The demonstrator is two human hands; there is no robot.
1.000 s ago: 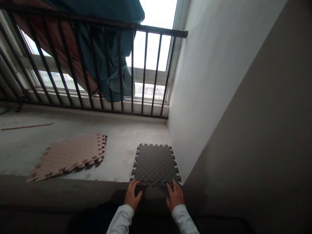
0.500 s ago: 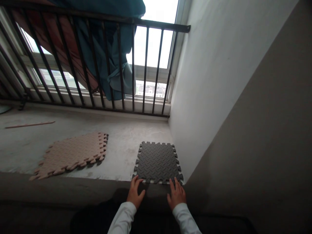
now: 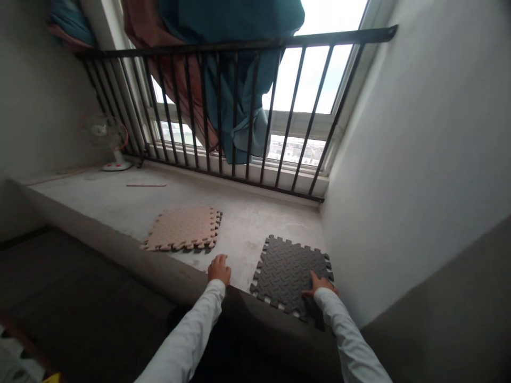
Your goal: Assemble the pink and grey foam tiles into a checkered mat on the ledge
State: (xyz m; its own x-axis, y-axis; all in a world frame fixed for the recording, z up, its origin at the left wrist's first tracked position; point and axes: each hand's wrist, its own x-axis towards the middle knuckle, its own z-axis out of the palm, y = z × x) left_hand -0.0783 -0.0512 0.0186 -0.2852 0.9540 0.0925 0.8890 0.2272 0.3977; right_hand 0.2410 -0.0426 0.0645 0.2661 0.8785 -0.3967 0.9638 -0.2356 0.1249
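Observation:
A dark grey interlocking foam mat (image 3: 289,271) lies flat on the concrete ledge (image 3: 239,234), close to the right wall. My right hand (image 3: 319,285) rests on its near right part, fingers pressed down on the surface. My left hand (image 3: 219,267) sits on the bare concrete at the ledge's front edge, left of the grey mat, its fingers curled downward with nothing visible in them. Both arms wear white sleeves. A small stack of beige foam mats (image 3: 183,229) lies further left on the ledge, beyond my left hand.
A black metal railing (image 3: 239,111) runs along the window at the back, with teal and reddish cloth (image 3: 235,69) hanging over it. A small fan (image 3: 107,141) stands at the far left corner. A thin stick (image 3: 146,185) lies on the ledge. White wall on the right.
The view has swung left and pulled back. My left hand left the grey mat's near edge and now rests on bare concrete; my right hand moved further onto the mat.

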